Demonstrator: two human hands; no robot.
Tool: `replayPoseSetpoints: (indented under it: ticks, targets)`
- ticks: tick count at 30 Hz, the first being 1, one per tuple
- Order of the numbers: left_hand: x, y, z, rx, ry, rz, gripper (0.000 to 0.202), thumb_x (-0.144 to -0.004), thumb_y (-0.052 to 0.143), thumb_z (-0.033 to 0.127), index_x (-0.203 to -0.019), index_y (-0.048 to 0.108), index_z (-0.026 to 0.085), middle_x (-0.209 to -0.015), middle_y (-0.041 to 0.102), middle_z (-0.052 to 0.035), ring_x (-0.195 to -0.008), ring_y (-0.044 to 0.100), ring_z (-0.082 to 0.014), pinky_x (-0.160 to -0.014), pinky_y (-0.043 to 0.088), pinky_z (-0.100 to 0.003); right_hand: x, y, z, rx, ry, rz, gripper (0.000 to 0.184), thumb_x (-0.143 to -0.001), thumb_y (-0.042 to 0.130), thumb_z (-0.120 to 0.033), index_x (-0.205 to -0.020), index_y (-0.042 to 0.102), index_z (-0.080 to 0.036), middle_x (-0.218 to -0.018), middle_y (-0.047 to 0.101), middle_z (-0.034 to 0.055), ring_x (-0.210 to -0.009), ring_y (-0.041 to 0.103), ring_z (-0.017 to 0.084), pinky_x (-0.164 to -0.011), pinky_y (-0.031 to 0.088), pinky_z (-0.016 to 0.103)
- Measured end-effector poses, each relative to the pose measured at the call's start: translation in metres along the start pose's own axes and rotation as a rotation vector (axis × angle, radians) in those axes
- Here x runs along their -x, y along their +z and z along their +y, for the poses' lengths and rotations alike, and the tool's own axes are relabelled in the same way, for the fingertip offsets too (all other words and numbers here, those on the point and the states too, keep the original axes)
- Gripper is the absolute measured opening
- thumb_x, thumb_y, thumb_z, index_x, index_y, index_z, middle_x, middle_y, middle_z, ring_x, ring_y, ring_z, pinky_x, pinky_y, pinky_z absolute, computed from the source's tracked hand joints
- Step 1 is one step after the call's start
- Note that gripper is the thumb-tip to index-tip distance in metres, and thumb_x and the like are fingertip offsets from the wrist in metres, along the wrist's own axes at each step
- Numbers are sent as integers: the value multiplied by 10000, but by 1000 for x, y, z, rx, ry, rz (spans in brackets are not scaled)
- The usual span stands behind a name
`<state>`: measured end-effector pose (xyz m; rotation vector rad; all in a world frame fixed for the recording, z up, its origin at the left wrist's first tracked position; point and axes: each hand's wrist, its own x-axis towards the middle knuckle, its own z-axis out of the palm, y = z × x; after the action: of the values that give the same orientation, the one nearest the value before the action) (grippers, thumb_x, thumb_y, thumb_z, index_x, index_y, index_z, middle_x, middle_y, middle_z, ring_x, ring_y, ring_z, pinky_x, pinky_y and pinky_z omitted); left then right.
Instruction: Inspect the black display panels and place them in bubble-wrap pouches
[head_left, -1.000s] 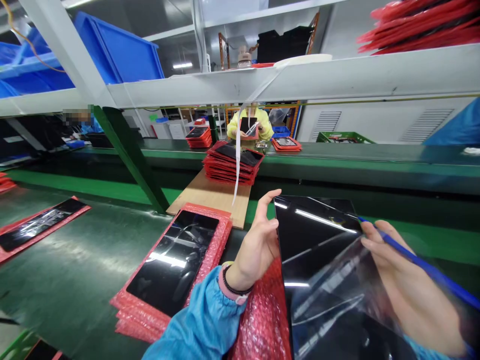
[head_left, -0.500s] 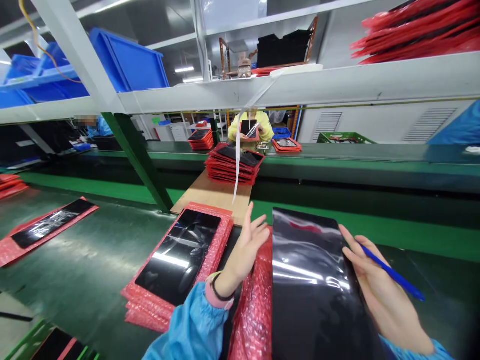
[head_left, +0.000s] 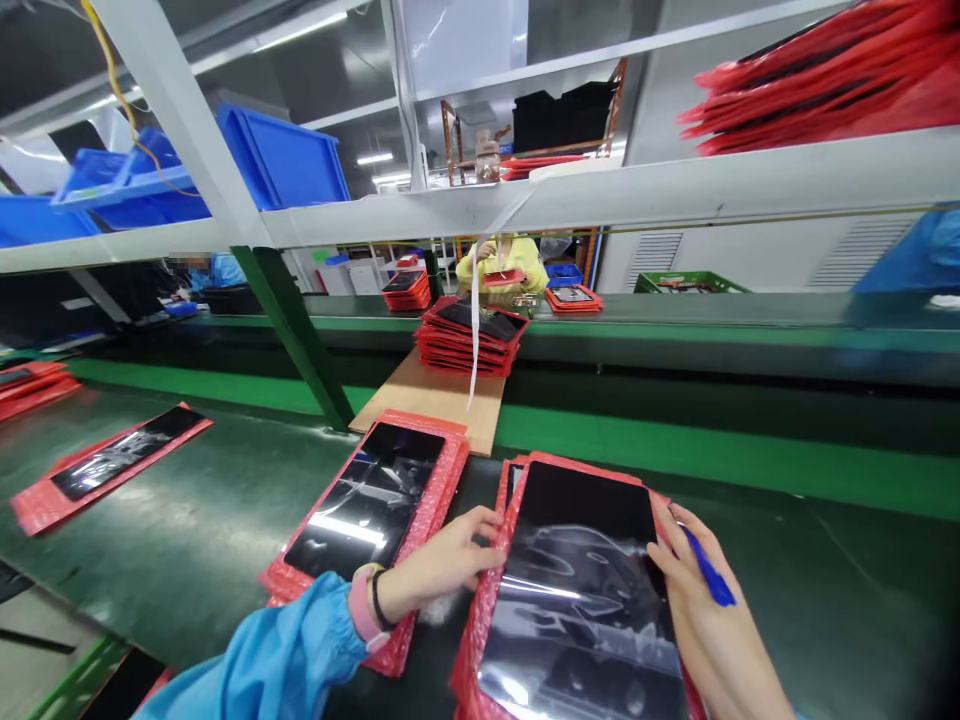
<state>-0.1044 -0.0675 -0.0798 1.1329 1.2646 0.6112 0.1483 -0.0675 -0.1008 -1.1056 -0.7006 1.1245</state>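
A black glossy screen panel (head_left: 585,590) lies on a stack of red bubble-wrap bags (head_left: 480,610) in front of me. My left hand (head_left: 469,548) has its fingers bent around the left edge of the top bag, beside the panel. At the panel's right edge, my right hand (head_left: 694,585) presses thumb and fingers to the panel and bag. A blue pen (head_left: 706,566) is tucked between that hand's fingers. Left of my left hand, another black panel (head_left: 371,495) rests on its own pile of red bubble-wrap bags (head_left: 431,490).
A wooden board (head_left: 427,405) carries a tall stack of bagged panels (head_left: 469,345) ahead. Another panel (head_left: 127,455) lies on the green bench (head_left: 225,500) at left. A white shelf (head_left: 600,190) crosses overhead; a white strap (head_left: 474,330) hangs from it. A person in yellow (head_left: 529,262) works opposite.
The panel has gone from tilted up in my right hand to lying on the red bags. My left hand, earlier raised with fingers spread, has come down onto the bag's left edge.
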Motion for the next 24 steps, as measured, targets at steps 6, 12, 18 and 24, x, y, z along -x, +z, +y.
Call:
replayPoseSetpoints:
  ticks: [6,12,18,24]
  targets:
    - [-3,-7,4,-124,-126,-67,427,-586,767,303,-878,481,182,-786,486,53,-536,494,-62,-427,402,-196,13,-5,20,449,-293,-178,473,-754,668,-401,-1183,502,-293,-1497,408,93,-1423,248,287,-1141,163,518]
    - [-5,-14,9,64,-163,-228,406,-558,796,355,-712,458,188,-486,417,111,-369,361,-34,-375,278,-185,-45,-51,11,458,-372,136,512,-724,666,-510,-1145,541,-247,-1412,508,104,-1329,426,278,-1120,259,440]
    - [-14,-8,7,6,-104,-217,416,-622,769,440,-649,432,197,-420,323,133,-360,202,-23,-376,127,-198,-96,-87,16,459,-169,71,402,-607,735,-536,-809,669,-195,-869,734,84,-856,677,274,-812,515,406]
    - [-13,-1,14,-11,52,-180,137,-687,680,264,-714,591,162,-603,572,42,-539,489,-98,-554,385,-222,-95,-87,20,408,-119,52,341,-604,776,-469,-758,660,-187,-718,726,34,-680,664,205,-689,524,335]
